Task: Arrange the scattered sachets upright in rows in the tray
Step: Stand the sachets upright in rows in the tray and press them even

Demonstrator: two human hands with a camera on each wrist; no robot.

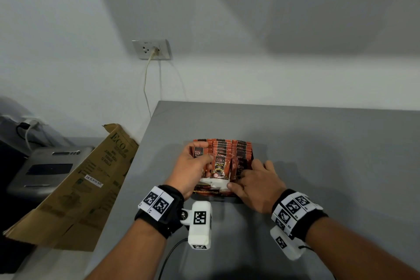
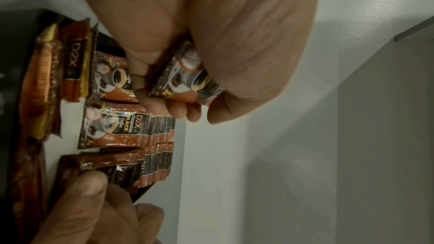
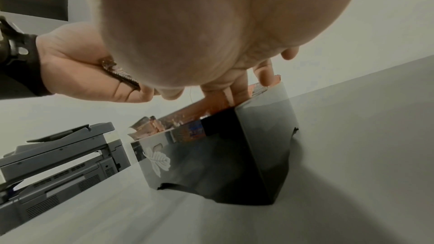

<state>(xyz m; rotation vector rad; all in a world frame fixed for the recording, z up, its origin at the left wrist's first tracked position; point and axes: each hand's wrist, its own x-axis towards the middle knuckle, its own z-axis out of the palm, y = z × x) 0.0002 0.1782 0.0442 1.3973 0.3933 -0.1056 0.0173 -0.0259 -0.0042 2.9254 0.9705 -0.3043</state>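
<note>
A small bunch of sachets point(image 2: 187, 79) is gripped in the left hand point(image 1: 193, 166), the fingers and thumb curled round it; in the left wrist view the printed coffee cup on the outermost packet is seen between thumb and palm, and in the right wrist view the bunch's edge point(image 3: 119, 74) is seen lying across the fingers. The right hand point(image 1: 254, 183) is laid over the near right part of the tray point(image 3: 211, 164), its fingers straightened and set down among the packets of the right-hand row point(image 1: 242, 157); whether a packet is pinched there cannot be told, though in the left wrist view a fingertip point(image 2: 91, 185) is seen pressed on the top edge of that row's front sachet.

The tray is placed on the grey table point(image 1: 318, 143), just in front of both wrists. Inside it, brown and orange sachets are stood upright in rows running away from the person; the middle row point(image 1: 221, 152) is fronted by a packet marked D2X Black Coffee. A few more packets point(image 2: 47, 84) are seen lying or leaning at the near end of the tray.

To the left of the table, a flattened cardboard box point(image 1: 75, 188) is leaned beside a grey printer point(image 1: 43, 168). A wall socket point(image 1: 151, 49) with a pale cable plugged in is seen on the wall behind.
</note>
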